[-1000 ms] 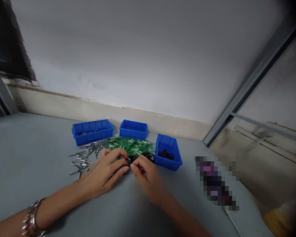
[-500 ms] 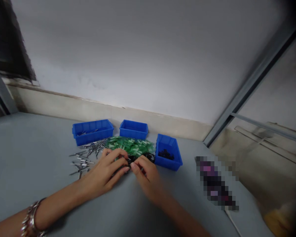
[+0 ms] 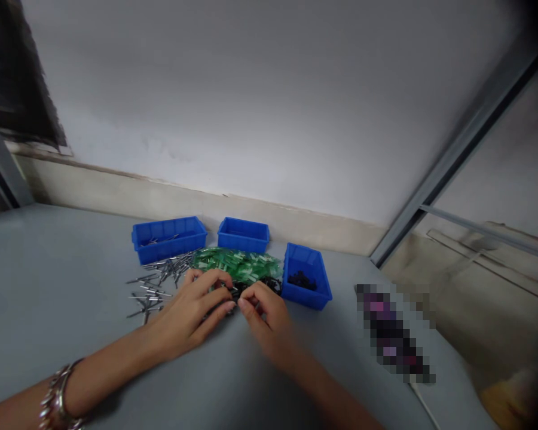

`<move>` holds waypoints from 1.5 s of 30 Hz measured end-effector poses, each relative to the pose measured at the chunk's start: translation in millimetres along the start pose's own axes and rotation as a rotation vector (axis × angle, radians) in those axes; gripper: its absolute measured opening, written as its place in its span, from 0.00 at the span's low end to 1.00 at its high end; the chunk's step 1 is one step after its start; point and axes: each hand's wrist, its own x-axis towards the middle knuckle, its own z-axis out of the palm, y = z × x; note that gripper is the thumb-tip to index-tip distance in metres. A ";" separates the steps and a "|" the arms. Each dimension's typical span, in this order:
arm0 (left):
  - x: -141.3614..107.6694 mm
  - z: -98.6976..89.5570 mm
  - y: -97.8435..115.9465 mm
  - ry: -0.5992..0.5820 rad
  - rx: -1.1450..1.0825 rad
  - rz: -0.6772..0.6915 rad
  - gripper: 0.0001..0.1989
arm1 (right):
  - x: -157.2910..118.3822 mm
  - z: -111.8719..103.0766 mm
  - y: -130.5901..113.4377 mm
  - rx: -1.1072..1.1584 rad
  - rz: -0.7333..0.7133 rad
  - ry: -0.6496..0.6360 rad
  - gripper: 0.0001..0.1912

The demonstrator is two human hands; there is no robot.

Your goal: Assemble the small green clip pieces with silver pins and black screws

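Note:
My left hand (image 3: 202, 304) is curled over small dark parts, its fingertips bent toward my right hand; what it holds is too small to make out. My right hand (image 3: 264, 310) is closed in a pinch, thumb against fingers, close beside the left fingertips. Behind both hands is a heap of green packets (image 3: 237, 263) with white pieces. Black parts (image 3: 271, 285) lie between the packets and my right hand. Scattered silver rods (image 3: 155, 291) lie left of my left hand.
Along the back stand a long blue bin (image 3: 170, 242) with some rods and a smaller blue bin (image 3: 242, 236). A third blue bin (image 3: 305, 278) at the right holds black parts. Further right, a blurred-out item (image 3: 392, 334) with a cable lies on the grey table (image 3: 49, 286).

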 end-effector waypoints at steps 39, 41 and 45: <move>-0.9 -1.6 3.0 0.043 -0.025 0.027 0.06 | 1.2 -0.4 -2.5 -0.028 -0.014 -0.026 0.10; -0.5 -1.9 2.8 0.042 -0.005 0.009 0.06 | 1.6 -3.9 -3.6 -0.093 -0.053 -0.009 0.09; 0.4 3.8 -1.5 -0.002 0.062 -0.098 0.08 | 7.3 -27.6 2.1 -0.448 -0.124 0.188 0.09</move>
